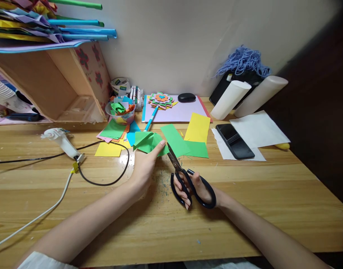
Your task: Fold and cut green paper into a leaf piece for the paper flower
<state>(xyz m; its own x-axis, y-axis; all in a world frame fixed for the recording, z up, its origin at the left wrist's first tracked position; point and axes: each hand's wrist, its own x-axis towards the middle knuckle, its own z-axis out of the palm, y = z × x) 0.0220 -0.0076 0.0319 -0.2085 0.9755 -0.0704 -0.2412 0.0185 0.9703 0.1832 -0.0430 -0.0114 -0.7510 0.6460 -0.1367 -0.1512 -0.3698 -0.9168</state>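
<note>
My left hand [145,160] pinches a creased piece of green paper [145,141], thumb on top. Through the handle loops of a pair of black-handled scissors [175,162] go the fingers of my right hand [194,188]. The scissor blades point up and left, their tips at the right edge of the held paper; whether they touch it I cannot tell. Just beyond lie a green paper strip [175,139], another green piece [198,149] and a yellow sheet [198,125]. A layered paper flower [161,100] with a blue stem rests behind.
At left, a white glue gun [61,142] trails cables across the table [118,231]. A bowl of paper scraps [121,110] stands behind coloured squares [112,129]. A phone [234,141] lies on white paper at right. A box [93,74] holds up rolled paper stems [87,33].
</note>
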